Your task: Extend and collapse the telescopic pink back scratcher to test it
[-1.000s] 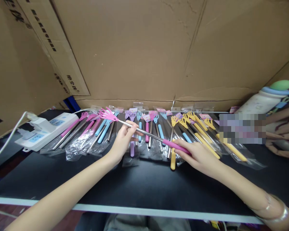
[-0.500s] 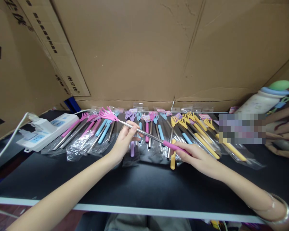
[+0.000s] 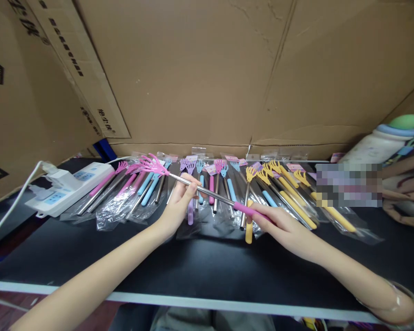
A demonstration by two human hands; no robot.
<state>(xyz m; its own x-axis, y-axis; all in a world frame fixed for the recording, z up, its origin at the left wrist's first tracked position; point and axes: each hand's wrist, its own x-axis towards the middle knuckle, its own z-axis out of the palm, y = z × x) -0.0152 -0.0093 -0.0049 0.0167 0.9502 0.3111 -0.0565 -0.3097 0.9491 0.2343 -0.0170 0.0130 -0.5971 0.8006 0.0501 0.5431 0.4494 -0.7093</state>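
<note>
While the left hand (image 3: 180,198) pinches the silver metal shaft of a pink, claw-headed back scratcher (image 3: 215,195), the right hand (image 3: 275,224) wraps its pink handle, so each grip is closed on the same piece. It slants above the black tabletop (image 3: 200,271), head toward the far left and handle toward the near right, crossing over part of a row of pink, blue, purple and yellow scratchers (image 3: 231,187) along the far side. As far as can be judged, the held scratcher is bare of wrapping and its shaft drawn out, though neither hand has let go; many others lie in clear plastic sleeves (image 3: 106,221). Compared with half a second ago, almost nothing differs: both hands keep their places, the row lies undisturbed, and only the view has shifted slightly.
</note>
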